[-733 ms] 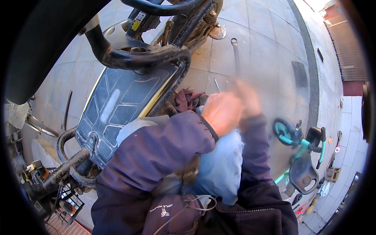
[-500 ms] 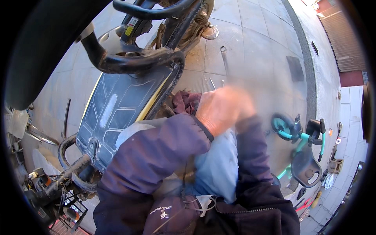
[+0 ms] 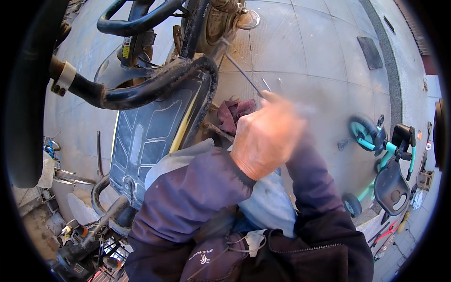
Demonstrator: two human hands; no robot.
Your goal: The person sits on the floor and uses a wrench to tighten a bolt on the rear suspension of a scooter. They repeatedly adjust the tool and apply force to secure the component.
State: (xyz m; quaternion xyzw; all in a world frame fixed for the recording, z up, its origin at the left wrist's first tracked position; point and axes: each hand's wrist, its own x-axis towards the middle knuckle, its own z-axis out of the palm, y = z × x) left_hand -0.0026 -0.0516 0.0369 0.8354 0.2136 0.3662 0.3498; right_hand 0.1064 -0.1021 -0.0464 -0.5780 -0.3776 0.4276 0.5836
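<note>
My left hand (image 3: pixel 260 138) is closed at the middle, its back toward me, at the near end of a long metal wrench (image 3: pixel 244 73). The wrench's bent far end reaches the scooter's rusty wheel area (image 3: pixel 225 35); whether it sits on a nut there cannot be made out. My right hand (image 3: pixel 297 110) is a blur beside and partly behind the left, its fingers hidden. Left of my hands a dark red rag (image 3: pixel 231 115) lies by the scooter's frame. The scooter (image 3: pixel 150 127) has a black ribbed footboard and black tube bars.
A teal and black child's tricycle (image 3: pixel 387 174) stands at the right. A dark flat piece (image 3: pixel 369 52) lies on the paving farther back. Two thin metal pieces (image 3: pixel 266 84) show just past my hands. Bicycle parts (image 3: pixel 75 178) are at the left.
The wrench's far end, over the open paving before, has swung left to the scooter's wheel area. The view has shifted, and my hands stay close together.
</note>
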